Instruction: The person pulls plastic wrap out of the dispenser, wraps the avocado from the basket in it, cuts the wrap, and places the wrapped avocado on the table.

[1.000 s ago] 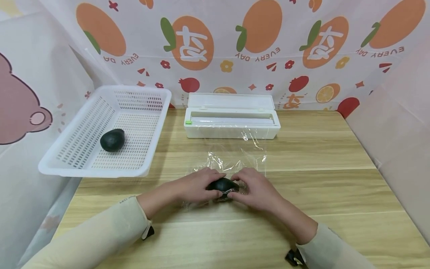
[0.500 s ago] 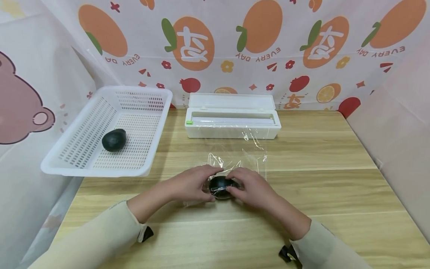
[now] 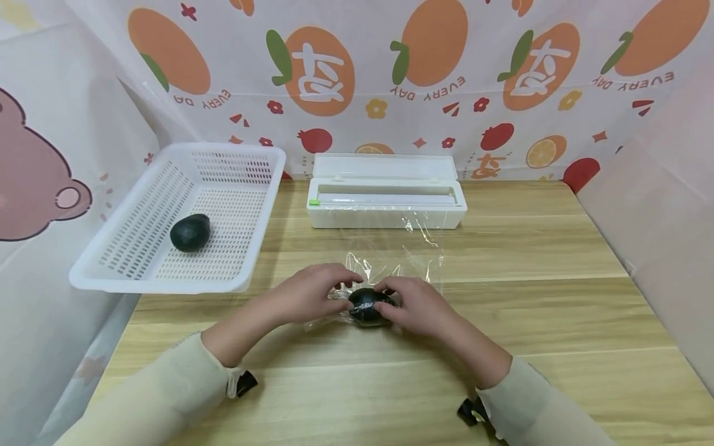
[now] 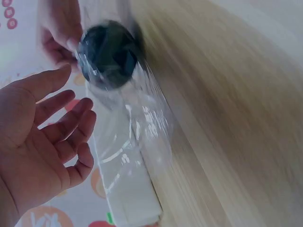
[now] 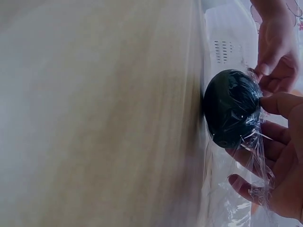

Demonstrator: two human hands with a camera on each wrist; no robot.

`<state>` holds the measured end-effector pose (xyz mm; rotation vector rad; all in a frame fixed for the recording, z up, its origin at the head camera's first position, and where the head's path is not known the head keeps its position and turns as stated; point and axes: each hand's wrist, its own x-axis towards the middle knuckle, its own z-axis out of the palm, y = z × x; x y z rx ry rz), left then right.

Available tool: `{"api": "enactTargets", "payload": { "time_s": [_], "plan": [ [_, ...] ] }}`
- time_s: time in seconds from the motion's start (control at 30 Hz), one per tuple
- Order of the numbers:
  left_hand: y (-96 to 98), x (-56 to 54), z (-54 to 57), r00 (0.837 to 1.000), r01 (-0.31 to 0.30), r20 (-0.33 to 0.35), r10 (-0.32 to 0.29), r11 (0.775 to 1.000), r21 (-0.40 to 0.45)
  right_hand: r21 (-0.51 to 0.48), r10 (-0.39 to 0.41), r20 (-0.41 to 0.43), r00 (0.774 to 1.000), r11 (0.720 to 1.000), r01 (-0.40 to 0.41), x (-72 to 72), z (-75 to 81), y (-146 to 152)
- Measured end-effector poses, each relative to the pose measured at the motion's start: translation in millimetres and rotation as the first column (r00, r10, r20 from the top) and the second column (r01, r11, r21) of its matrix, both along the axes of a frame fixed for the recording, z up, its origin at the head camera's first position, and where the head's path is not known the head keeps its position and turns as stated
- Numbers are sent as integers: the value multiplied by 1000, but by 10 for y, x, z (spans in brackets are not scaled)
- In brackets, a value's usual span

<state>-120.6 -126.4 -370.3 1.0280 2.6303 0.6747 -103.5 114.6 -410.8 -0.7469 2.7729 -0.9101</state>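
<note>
Dark green egg-shaped fruit [image 3: 365,317] lies on its side on the wood-grain tabletop [image 3: 357,390], between the two hands, near the middle of the table. Clear, creased plastic film [image 3: 390,255] clings over part of it and runs back to a long white plastic box [image 3: 385,218], lid raised, white roll [image 3: 387,199] inside, small green piece [image 3: 315,202] at one end.

Right hand [image 3: 421,306] grips the fruit through the film: thumb on the near side, fingers bent round the far side. Left hand [image 3: 309,294] is just beside the other end, fingers loosely curved and apart, thumb close to the fruit; whether it touches the film, cannot tell.

White perforated plastic basket [image 3: 156,287] stands on the left, well apart from the hands; second dark green fruit [image 3: 190,233] rests inside. Behind the box, white cloth [image 3: 376,74] printed with orange fruit
</note>
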Motion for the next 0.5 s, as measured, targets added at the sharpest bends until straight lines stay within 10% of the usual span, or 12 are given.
{"api": "enactTargets", "payload": {
  "time_s": [0.3,0.5],
  "plan": [
    [210,-2,-159,1000,29,9,-29,999,19,-17,-1,5,1000,1000,1,-37,16,14],
    [235,-42,-181,997,-11,73,9,1000,27,-89,-102,-151,983,992,89,36,112,43]
  ]
}}
